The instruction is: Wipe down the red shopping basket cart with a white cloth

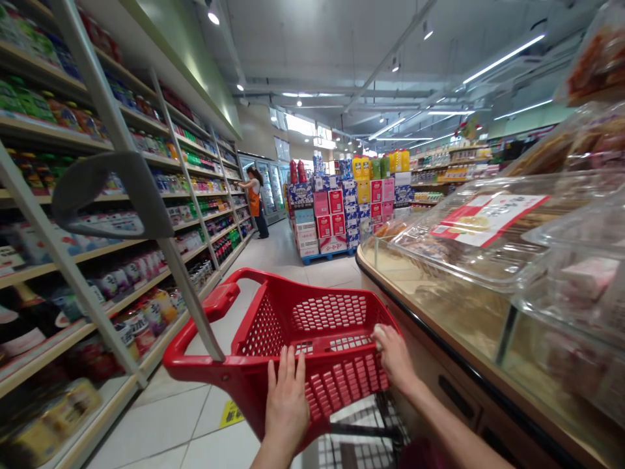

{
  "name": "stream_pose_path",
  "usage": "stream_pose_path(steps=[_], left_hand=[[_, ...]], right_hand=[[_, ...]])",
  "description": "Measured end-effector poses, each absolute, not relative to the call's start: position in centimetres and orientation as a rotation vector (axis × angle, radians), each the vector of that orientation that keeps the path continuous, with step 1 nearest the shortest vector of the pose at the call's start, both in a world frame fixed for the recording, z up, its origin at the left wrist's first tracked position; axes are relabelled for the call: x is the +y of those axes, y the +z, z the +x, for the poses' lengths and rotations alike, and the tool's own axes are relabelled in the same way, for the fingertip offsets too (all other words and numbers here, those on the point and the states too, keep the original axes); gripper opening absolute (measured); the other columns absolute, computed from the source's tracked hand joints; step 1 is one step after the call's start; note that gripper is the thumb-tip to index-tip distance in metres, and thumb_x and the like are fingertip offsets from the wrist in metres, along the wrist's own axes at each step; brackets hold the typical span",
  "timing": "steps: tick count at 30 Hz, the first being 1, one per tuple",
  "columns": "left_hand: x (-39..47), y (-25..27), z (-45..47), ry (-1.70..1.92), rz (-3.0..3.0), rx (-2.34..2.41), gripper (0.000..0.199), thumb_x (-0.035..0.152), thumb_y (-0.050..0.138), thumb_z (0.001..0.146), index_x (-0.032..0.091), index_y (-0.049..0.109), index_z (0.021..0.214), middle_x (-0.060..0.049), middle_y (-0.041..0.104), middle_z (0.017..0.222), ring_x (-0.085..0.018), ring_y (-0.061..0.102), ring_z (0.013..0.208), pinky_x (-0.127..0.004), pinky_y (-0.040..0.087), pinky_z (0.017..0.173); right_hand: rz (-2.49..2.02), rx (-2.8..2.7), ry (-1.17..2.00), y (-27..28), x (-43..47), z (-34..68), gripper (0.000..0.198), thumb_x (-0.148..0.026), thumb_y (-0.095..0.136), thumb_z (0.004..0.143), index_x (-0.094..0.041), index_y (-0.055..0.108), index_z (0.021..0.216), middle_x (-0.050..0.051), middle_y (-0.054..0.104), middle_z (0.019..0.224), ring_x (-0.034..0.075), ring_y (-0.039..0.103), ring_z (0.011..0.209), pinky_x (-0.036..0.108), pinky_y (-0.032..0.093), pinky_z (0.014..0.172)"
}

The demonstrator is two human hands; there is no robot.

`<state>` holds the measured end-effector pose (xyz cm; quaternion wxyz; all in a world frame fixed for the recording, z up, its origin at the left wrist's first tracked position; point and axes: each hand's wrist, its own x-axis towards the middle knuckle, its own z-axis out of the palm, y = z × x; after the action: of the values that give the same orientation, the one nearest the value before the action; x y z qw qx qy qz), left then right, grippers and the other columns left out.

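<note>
A red plastic shopping cart [254,366], its basket wall and base full of holes, stands on the tiles in front of me. My left hand [287,397] lies against the basket's near side, fingers stretched out and touching near the rim. At the right-hand corner of the basket, my right hand [393,355] is closed, its fingers over the rim. A small white wad [379,330] shows at those fingertips; its kind is too small to make out. From the cart's left side rises a slanted metal pole [188,293] carrying a grey plastic loop [159,205].
Drink shelves [161,172] line the left side. To the right, clear plastic food packs [469,231] are heaped on a glass-edged counter [439,326] close to the cart. Stacked cartons [332,218] stand ahead, and a person in an orange apron [254,198] is at the shelves.
</note>
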<state>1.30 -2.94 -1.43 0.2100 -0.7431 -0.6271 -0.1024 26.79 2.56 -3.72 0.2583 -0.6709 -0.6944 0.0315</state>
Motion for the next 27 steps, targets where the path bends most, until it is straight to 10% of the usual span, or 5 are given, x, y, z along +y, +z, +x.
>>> stream_pose_path(steps=[27], left_hand=[[-4.9, 1.4, 2.3, -0.059, -2.172, -1.933, 0.062, 0.019, 0.042, 0.068, 0.018, 0.032, 0.128, -0.010, 0.028, 0.138, -0.024, 0.020, 0.129, -0.045, 0.012, 0.105]], right_hand=[[-1.566, -2.037, 0.112, -4.1, 1.0, 25.8, 0.058, 0.002, 0.035, 0.064, -0.025, 0.056, 0.111, 0.003, 0.045, 0.129, 0.019, 0.031, 0.124, 0.041, 0.022, 0.100]])
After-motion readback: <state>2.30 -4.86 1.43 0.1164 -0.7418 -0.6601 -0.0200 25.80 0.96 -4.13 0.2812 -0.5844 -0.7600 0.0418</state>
